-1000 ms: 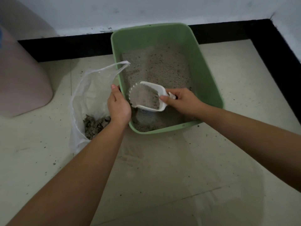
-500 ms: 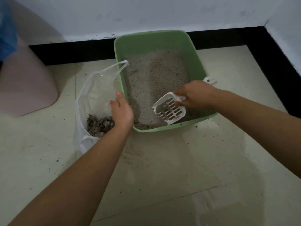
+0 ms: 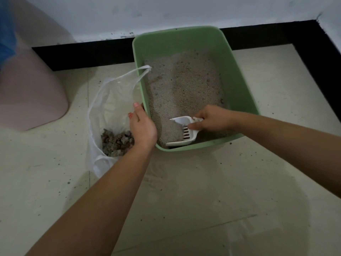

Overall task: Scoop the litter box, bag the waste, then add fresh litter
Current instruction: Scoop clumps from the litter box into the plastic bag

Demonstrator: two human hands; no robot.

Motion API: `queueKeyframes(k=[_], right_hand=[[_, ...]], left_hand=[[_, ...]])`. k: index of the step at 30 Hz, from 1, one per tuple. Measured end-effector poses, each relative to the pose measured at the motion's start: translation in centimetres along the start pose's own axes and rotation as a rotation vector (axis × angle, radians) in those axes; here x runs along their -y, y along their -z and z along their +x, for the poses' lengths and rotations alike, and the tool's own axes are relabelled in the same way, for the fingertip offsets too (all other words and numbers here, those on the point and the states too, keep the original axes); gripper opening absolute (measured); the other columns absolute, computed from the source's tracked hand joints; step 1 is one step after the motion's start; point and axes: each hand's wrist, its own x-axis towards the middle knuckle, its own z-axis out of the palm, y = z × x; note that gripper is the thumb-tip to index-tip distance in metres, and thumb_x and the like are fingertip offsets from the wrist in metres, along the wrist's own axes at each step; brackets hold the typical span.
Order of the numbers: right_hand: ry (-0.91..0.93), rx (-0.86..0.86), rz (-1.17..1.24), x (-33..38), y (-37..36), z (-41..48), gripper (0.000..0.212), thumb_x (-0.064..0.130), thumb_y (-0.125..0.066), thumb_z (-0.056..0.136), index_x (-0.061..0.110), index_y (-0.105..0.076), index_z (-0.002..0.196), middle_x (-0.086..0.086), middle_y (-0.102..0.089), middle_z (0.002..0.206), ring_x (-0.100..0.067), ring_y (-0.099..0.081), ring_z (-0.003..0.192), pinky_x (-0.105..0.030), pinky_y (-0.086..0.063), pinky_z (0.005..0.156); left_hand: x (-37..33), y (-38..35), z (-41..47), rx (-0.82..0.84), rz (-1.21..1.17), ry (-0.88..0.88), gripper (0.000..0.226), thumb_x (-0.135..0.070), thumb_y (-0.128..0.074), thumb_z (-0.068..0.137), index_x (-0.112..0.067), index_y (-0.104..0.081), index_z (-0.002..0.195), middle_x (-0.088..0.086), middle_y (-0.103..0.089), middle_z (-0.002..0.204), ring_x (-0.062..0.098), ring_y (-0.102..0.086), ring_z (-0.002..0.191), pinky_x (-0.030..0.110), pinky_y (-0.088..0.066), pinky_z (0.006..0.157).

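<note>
Right hand (image 3: pixel 212 120) gripping the handle of the white slotted scoop (image 3: pixel 191 137), dug into grey litter (image 3: pixel 184 80) at the 6 o'clock end of the green litter box (image 3: pixel 239 89). Left hand (image 3: pixel 143 126) pinching the plastic bag (image 3: pixel 103 108) rim just beside the box at 9 o'clock, clumps (image 3: pixel 116 143) inside. Better pushed flat along the bottom, lifted level, shaken gently. Bag loop draped over the box wall; pink container (image 3: pixel 31 80) well apart.

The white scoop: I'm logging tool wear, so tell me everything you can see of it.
The white scoop looks like hard plastic, with a slotted floor and raised side walls. It sits tilted by the near wall of the green litter box, its front edge dug into the grey litter, which partly fills it. The right hand grips its handle, hiding most of that.
</note>
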Motion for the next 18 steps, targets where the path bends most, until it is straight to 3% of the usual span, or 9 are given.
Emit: queueKeyframes(k=[4,8,11,13,15,18], right_hand=[[0.026,0.005,0.114,-0.9,0.1,-0.7,0.031,0.043,-0.065,0.091,0.015,-0.076,0.096,-0.016,-0.066,0.075,-0.015,-0.05,0.06,-0.028,-0.037,0.058],[0.176,-0.177,-0.208,0.0,0.4,0.1,0.038,0.043,-0.061,0.094,0.022,-0.067,0.124,-0.008,-0.072,0.09,-0.021,-0.063,0.075,-0.032,-0.049,0.068],[0.228,-0.249,-0.294,0.1,1.2,-0.1,0.043,0.043,-0.059,0.095,0.024,-0.06,0.133,-0.004,-0.071,0.1,-0.019,-0.062,0.083,-0.032,-0.048,0.074],[0.223,-0.28,-0.371,0.0,2.4,-0.3,0.045,0.041,-0.057,0.096,0.022,-0.056,0.137,-0.005,-0.07,0.108,-0.02,-0.063,0.086,-0.037,-0.05,0.086],[0.242,-0.351,-0.545,-0.1,4.0,-0.4,0.044,0.04,-0.055,0.097,0.022,-0.054,0.137,-0.005,-0.07,0.11,-0.021,-0.064,0.091,-0.043,-0.042,0.101],[0.272,-0.382,-0.832,0.0,5.5,-0.4,0.042,0.038,-0.053,0.097,0.024,-0.053,0.137,-0.002,-0.069,0.113,-0.021,-0.062,0.101,-0.041,-0.035,0.102]], left_hand=[[0.2,0.0,0.3,0.01,-0.002,-0.001,0.104,-0.083,-0.012,0.069,-0.017,-0.057,0.135,0.01,-0.052,0.144,0.026,-0.04,0.139,0.046,-0.031,0.116],[0.2,0.0,0.4,0.009,-0.052,0.006,0.105,-0.084,-0.014,0.068,-0.015,-0.058,0.134,0.012,-0.052,0.143,0.026,-0.041,0.139,0.046,-0.031,0.116],[0.5,0.0,0.5,0.012,-0.062,0.018,0.106,-0.085,-0.015,0.067,-0.015,-0.057,0.135,0.012,-0.051,0.145,0.026,-0.041,0.139,0.045,-0.031,0.116],[0.7,-0.1,0.7,0.012,-0.058,0.025,0.107,-0.086,-0.015,0.067,-0.016,-0.056,0.136,0.012,-0.049,0.146,0.026,-0.041,0.139,0.045,-0.031,0.116],[0.8,-0.1,0.8,0.018,-0.054,0.023,0.108,-0.088,-0.015,0.067,-0.016,-0.056,0.136,0.011,-0.049,0.146,0.025,-0.04,0.139,0.046,-0.031,0.116],[0.8,-0.1,0.7,0.033,-0.059,0.014,0.107,-0.087,-0.015,0.067,-0.017,-0.056,0.137,0.01,-0.048,0.147,0.024,-0.038,0.141,0.046,-0.03,0.117]])
